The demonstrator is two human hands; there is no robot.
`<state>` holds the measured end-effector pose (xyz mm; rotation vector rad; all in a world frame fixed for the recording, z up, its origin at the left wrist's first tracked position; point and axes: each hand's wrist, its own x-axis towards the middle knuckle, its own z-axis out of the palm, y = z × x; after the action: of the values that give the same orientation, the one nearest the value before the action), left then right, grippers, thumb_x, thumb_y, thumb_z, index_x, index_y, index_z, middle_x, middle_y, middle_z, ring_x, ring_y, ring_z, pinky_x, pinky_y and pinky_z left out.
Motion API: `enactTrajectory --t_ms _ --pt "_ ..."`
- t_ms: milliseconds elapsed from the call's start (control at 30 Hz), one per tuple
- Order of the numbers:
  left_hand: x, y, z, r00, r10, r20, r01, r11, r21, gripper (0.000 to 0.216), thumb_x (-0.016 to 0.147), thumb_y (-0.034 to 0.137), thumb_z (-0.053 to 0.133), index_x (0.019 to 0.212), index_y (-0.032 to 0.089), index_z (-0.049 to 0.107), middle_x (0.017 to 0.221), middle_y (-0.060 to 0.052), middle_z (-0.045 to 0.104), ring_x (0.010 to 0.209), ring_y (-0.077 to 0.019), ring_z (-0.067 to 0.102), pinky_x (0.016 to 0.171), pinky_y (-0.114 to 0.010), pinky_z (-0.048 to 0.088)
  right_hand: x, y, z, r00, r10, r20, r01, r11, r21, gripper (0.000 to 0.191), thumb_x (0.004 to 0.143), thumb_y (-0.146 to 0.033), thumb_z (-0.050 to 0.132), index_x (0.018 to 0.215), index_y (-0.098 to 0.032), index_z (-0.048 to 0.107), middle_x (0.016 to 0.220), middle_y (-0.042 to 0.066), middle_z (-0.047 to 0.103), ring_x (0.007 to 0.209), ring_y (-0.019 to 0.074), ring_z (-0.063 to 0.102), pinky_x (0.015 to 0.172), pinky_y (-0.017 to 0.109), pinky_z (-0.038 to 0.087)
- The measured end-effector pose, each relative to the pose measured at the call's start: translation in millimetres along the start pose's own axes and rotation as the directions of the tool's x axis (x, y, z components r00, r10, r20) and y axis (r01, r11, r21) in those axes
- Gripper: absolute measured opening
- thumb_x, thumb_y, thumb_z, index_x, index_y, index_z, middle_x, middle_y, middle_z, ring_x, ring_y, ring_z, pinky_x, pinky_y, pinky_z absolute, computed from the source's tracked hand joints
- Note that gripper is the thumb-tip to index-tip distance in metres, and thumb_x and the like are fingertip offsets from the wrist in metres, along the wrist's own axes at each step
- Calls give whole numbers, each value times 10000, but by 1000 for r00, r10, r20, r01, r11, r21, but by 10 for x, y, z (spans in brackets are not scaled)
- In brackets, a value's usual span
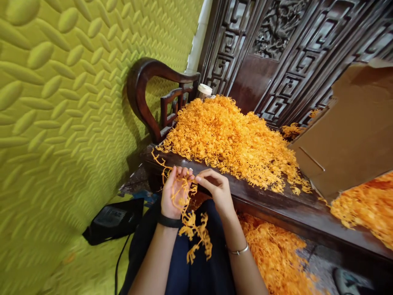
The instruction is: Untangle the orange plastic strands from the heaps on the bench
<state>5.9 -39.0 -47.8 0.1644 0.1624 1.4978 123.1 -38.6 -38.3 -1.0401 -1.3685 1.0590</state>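
My left hand [177, 192] is palm up with its fingers curled in, and a thin, branched orange plastic strand [184, 205] lies across it. Frilly orange ends of that strand [196, 232] dangle below the palm over my lap, while another thin length trails off past the left side. My right hand [216, 187] meets the left fingertips, thumb and index finger pinched on part of the strand; the exact piece between them is too small to make out. Just beyond both hands, a big heap of similar orange plastic pieces [236, 141] covers the dark wooden bench seat [215, 167].
A yellow textured wall [76, 102] rises at the left beside the curved wooden armrest [144, 98]. Brown cardboard [350, 127] leans at the right. More orange pieces [276, 254] lie below the seat. A black bag [113, 219] and a white-lidded jar [204, 90] are nearby.
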Motion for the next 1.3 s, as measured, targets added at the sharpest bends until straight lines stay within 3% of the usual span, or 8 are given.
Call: enactTrajectory --t_ms 500,567,733,800,900,1067,1200,1300 --pt "-81 -125 166 965 -224 134 221 975 36 345 927 171 319 607 138 443 569 38 293 485 -67 336 509 -180 347 -82 -76 79 867 -324 -378 281 945 -165 117 786 -201 574 676 -171 552 719 10 543 718 138 516 689 284 412" --pt "-80 -127 132 951 -279 136 274 960 59 345 924 170 323 603 136 444 554 41 282 470 -63 320 490 -174 330 -30 -161 -61 774 -369 -514 318 929 -187 115 784 -187 573 674 -171 542 699 1 530 686 124 508 660 270 408" --pt "-61 -30 43 969 -239 53 232 966 116 350 916 152 318 597 131 460 567 23 332 501 -75 367 519 -187 363 187 -339 -694 305 -523 -796 492 802 -339 94 750 -189 617 731 -165 529 699 -10 515 566 93 477 595 267 403" --pt "-44 0 28 986 -161 30 159 985 74 352 919 160 313 603 131 464 598 11 367 547 -84 411 555 -198 392 242 -253 -810 403 -625 -669 398 778 -487 146 753 -244 623 866 -168 568 899 52 576 798 164 572 749 354 445" --pt "-13 9 -1 1000 4 -13 -4 999 -42 345 924 161 301 628 131 476 639 6 406 614 -89 467 599 -203 418 246 -22 -704 715 -598 -361 240 696 -677 372 742 -296 632 1091 -196 553 1301 129 444 1238 278 386 977 497 322" --pt "20 17 -67 987 156 -46 -159 984 -80 319 919 168 322 639 146 475 654 10 432 648 -88 500 629 -207 437 54 50 -238 945 -324 -48 263 838 -479 262 841 -319 524 1074 -218 589 1222 94 553 1124 219 513 932 398 403" --pt "23 49 -71 985 164 -58 -167 983 -71 337 932 182 299 643 146 468 653 14 427 642 -80 502 632 -197 447 -65 -38 -26 955 -31 295 104 966 -236 210 798 -363 585 874 -179 650 776 30 664 718 155 609 686 281 481" --pt "17 68 -52 985 138 -102 -146 987 -69 342 939 195 294 642 150 457 649 14 424 640 -74 509 607 -174 451 -68 -26 10 964 -46 263 94 980 -174 161 735 -334 658 749 -178 621 711 6 623 675 137 572 658 261 464"
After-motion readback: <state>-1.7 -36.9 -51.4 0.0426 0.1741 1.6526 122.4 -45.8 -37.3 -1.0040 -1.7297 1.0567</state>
